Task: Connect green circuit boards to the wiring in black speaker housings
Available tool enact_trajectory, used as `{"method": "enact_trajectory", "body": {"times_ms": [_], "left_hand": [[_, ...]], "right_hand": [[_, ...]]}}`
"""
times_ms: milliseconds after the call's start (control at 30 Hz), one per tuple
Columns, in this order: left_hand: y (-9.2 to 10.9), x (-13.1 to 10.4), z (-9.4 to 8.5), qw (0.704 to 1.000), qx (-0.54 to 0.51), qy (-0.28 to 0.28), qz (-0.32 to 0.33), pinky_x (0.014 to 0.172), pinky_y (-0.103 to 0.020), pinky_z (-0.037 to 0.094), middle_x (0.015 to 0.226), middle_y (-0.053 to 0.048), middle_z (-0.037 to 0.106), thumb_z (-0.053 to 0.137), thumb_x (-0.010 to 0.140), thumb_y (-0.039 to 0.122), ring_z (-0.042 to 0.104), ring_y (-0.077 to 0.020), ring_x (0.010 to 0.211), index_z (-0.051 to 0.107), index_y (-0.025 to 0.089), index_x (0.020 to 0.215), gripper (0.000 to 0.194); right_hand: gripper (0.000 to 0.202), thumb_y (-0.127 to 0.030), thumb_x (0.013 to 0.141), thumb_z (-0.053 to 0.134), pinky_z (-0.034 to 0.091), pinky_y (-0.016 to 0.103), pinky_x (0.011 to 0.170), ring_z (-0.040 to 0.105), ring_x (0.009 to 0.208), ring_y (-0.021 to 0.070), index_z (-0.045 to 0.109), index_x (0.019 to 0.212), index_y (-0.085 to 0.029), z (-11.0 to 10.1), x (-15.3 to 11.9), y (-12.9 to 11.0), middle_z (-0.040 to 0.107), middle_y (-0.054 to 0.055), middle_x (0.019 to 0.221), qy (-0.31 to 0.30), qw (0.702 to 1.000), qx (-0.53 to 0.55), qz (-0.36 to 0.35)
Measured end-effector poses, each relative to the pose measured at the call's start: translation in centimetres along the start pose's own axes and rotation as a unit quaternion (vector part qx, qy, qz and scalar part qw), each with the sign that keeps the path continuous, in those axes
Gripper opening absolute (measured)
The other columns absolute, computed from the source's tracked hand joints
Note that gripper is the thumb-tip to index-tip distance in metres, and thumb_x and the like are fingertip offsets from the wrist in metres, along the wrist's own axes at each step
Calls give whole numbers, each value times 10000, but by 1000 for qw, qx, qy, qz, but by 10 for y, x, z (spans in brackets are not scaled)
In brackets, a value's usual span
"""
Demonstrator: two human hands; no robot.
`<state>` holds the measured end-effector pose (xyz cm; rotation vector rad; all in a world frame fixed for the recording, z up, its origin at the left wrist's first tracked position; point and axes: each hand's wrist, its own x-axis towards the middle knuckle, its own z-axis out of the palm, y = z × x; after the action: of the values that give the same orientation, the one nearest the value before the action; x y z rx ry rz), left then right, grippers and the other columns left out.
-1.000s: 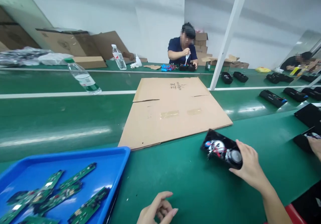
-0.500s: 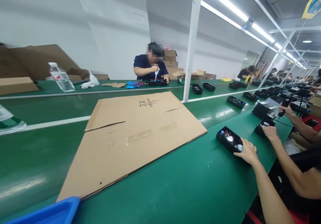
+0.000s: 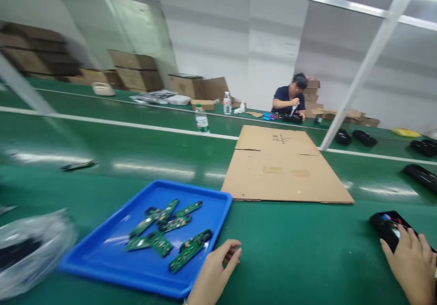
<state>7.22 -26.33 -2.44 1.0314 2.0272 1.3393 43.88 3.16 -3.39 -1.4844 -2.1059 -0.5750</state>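
Note:
My left hand hovers by the right rim of a blue tray, its fingers loosely curled with a gap to the thumb and nothing visible between them. Inside the tray lie several narrow green circuit boards, loosely heaped. At the right edge, my right hand grips a black plastic housing on the green bench, thumb on the near side and fingers over the top. Red and blue wires show in its open far end; the rest is under the hand.
A flat cardboard sheet lies ahead. At left are a plastic bag and a lone board. Bottles stand farther back. A co-worker sits across the line. A white post rises at right.
The view has swung left, bringing the whole blue tray and my left hand into sight. My right hand remains on the black housing. The neighbouring worker's arms have left the view.

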Motion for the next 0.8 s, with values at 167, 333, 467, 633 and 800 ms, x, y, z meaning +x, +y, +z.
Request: {"method": "enact_trajectory", "body": {"times_ms": [167, 333, 467, 633, 800], "left_hand": [[-22, 3, -67, 980, 123, 155, -4, 632, -280, 543, 744, -45, 712, 424, 786, 410, 677, -204, 671, 600, 211, 838, 270], [-49, 8, -113, 944, 279, 175, 19, 720, -345, 545, 853, -111, 721, 340, 810, 357, 677, -240, 781, 627, 168, 869, 348], [-58, 31, -128, 939, 313, 141, 19, 896, -415, 466, 1015, -136, 690, 346, 787, 258, 620, -265, 983, 638, 156, 919, 337], [-64, 75, -126, 930, 356, 85, -10, 982, -428, 382, 1122, -160, 632, 417, 719, 142, 533, -279, 1123, 614, 126, 980, 328], [-64, 91, -125, 916, 390, 62, -70, 885, -511, 419, 973, -202, 643, 459, 720, 178, 569, -355, 1020, 565, 73, 1020, 335]], "right_hand": [[620, -528, 826, 242, 314, 574, 963, 304, 1274, 353, 474, 1227, -116, 27, -34, -144, 414, 171, 1343, -178, 965, 130, -146], [620, -537, 856, 211, 163, 595, 1038, 185, 1338, 306, 381, 1338, -186, 31, -62, -203, 268, 80, 1447, -332, 922, 104, -170], [560, -451, 877, 300, 138, 580, 1052, 151, 1345, 310, 365, 1344, -149, 7, -45, -207, 242, 108, 1455, -368, 914, 78, -156], [322, -324, 926, 318, 380, 435, 965, 497, 1109, 230, 587, 1005, -167, -100, -9, -234, 582, 113, 1142, -499, 774, 267, -284], [266, -277, 939, 330, 365, 291, 986, 557, 890, 77, 589, 917, -222, -208, 16, -264, 625, -33, 910, -471, 515, 515, -498]]}}
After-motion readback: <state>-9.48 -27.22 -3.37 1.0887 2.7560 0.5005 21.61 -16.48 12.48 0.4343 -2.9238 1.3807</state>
